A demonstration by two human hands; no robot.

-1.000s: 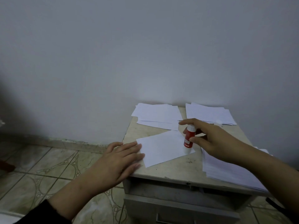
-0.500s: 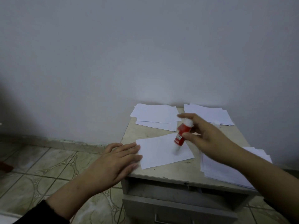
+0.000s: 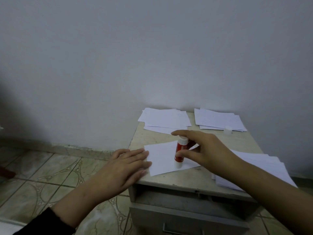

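A white sheet of paper [image 3: 162,158] lies near the front left of a small table top [image 3: 220,141]. My left hand [image 3: 125,168] lies flat with straight fingers pressing the sheet's left edge at the table corner. My right hand [image 3: 203,150] grips a red and white glue stick [image 3: 179,152] between thumb and fingers, with the forefinger stretched over its top. The stick stands almost upright, its lower end on the sheet. A small white cap [image 3: 227,129] stands at the back right of the table.
Stacks of white paper lie at the back left [image 3: 164,119], the back right [image 3: 218,121] and the front right [image 3: 264,168] of the table. Under the top a drawer [image 3: 186,216] stands partly pulled out. The wall is close behind; tiled floor [image 3: 50,175] lies to the left.
My right hand has swept the glue stick across the sheet, from its right side toward the middle, and brought it from tilted back to nearly upright. My left hand has stayed on the sheet's edge.
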